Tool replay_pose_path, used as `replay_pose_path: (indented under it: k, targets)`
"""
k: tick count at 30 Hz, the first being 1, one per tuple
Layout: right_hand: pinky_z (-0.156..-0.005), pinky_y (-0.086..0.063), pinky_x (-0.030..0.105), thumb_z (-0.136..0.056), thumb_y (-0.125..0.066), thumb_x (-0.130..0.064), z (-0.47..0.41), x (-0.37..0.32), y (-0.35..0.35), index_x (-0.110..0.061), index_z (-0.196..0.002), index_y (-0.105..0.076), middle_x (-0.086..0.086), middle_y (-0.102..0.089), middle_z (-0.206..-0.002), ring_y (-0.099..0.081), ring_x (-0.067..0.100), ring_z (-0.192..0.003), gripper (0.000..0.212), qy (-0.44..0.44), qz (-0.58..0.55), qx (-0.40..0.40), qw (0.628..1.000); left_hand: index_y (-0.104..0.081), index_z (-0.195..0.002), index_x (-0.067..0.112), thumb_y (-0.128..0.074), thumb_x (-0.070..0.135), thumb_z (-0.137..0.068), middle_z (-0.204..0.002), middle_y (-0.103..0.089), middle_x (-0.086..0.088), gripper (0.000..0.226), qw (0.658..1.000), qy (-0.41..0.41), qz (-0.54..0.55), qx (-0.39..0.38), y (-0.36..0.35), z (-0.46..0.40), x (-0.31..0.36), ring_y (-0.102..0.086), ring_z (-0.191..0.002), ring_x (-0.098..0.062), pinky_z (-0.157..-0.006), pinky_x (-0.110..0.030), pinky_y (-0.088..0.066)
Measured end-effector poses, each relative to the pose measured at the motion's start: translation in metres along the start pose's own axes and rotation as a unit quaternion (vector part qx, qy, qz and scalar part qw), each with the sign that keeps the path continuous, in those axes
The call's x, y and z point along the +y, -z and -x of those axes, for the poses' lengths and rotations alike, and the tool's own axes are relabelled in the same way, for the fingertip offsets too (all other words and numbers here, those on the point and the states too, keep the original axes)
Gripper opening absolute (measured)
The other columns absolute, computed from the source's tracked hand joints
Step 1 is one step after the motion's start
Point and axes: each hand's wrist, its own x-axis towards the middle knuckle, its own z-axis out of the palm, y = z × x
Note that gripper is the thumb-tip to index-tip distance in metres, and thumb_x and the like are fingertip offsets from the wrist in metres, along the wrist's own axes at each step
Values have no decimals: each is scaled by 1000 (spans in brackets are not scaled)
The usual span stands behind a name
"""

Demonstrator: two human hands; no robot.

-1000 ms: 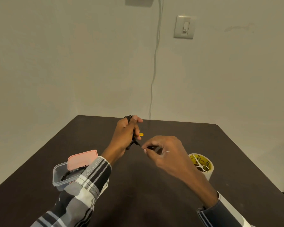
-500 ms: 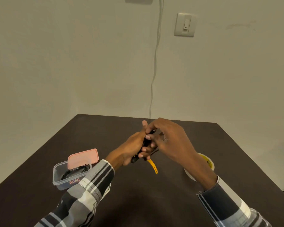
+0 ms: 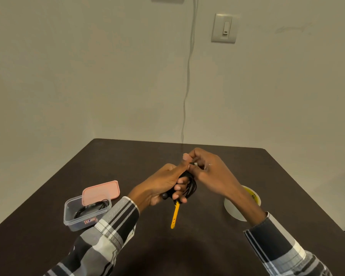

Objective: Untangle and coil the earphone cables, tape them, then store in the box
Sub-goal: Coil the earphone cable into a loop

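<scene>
Two hands gripping one black earphone coil (image 3: 189, 185), left hand (image 3: 163, 184), right hand (image 3: 211, 172)

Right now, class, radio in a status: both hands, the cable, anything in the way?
Left hand grips coiled cable. Right hand pinches its plug end. Yellow strap dangles below. Box open, nothing blocking.

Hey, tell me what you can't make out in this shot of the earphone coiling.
Head view only:
- Tape roll: mostly hidden by the right forearm.
- Earphone cable: coil partly covered by the left hand and right hand; loop count unreadable.
- Box: sticker too small to read.
- Yellow strap: its top end hidden under the left fingers.
</scene>
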Motion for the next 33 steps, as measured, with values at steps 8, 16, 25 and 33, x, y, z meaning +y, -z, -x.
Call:
replay_pose_path:
  k: [8,16,25,33]
  targets:
    - [-69,-48,38,-95,-67,-19,6,2,-6,-4,-98,-70,11,-69,-76,-62,22,-67,16,-147,-330,-2,932,-43,-52,19,-60,69,-81,-46,-38,1,60,998,-60,17,21,-1,-1,2,-41,-35,-9,-52,-29,-52]
    - [-69,-55,43,-96,-66,-22,13,8,-21,-6,-90,-74,17,-69,-79,-65,33,-74,19,-184,-398,38,898,-51,-45,22,-58,64,-87,-44,-42,0,60,993,-73,10,88,-9,-5,-5,-44,-35,-11,-49,-28,-51]
    - [-70,-58,27,-99,-64,-22,27,1,-21,-5,-108,-73,15,-76,-88,-73,22,-75,21,-50,-330,-30,942,-47,-51,15,-54,70,-83,-42,-44,-3,65,987,-44,19,152,-3,-5,-5,-55,-40,-17,-49,-27,-50]
    - [-66,-55,25,-101,-51,0,20,8,-27,-17,-84,-79,2,-74,-76,-66,15,-64,37,-38,-230,37,972,-45,-50,17,-60,58,-88,-59,-54,-11,58,995,-16,28,98,0,-5,4,-62,-62,-25,-73,-37,-57]
